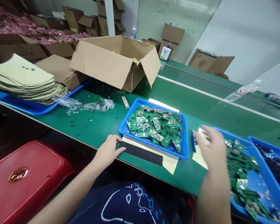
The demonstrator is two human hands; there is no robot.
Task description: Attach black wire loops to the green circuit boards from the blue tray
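Observation:
My left hand [109, 148] rests at the table's front edge, thumb and forefinger apart, by the left end of a flat black strip [142, 152]. Under the strip lies a sheet of yellow paper [170, 161]. Just behind stands a blue tray [186, 146] heaped with green circuit boards [156, 124]. My right hand [210, 144], somewhat blurred, hovers over another yellow sheet [199, 157], its thumb and fingers apart with nothing visible between them. Beside that thumb lies a blue-handled hand tool, apparently cutters [194, 143].
More boards fill a second blue tray [259, 174] at right, beside a tray of dark parts [270, 155]. Left are stacked yellow sheets [25, 74] and crumpled clear plastic [91, 105]. An open carton [102, 62] stands behind; a bottle [244, 91] lies far right. A red stool [37, 183] is lower left.

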